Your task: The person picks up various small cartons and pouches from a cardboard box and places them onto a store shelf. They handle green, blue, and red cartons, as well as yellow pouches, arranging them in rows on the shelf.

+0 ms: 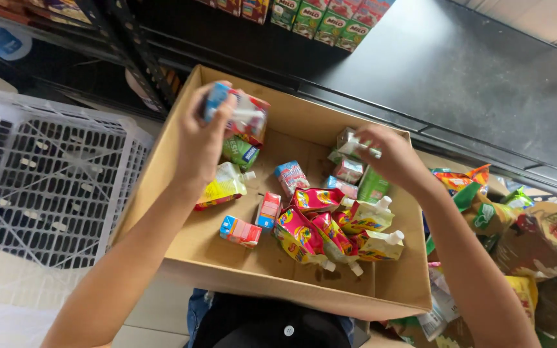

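Left hand [202,138] at upper centre of frame, closed around a few small drink cartons [243,116]. Right hand [391,154] right of centre, pinching one small carton [351,143]. Both over the cardboard box [182,193] filling mid-frame. White plastic crate [46,180] at left. Snack bags [536,238] at right. Spouted pouches [330,235] and loose cartons [241,231] on box floor.

Access into the open brown cardboard box [182,251]: partly obstructed.

Bare floor is seen along the box's near-left corner and far-left side. The centre and right are blocked by a heap of red and yellow spouted pouches [330,235] and small drink cartons [241,231]. The left flank is bounded by a white plastic lattice crate [53,180], the right by crumpled patterned bags [536,238].
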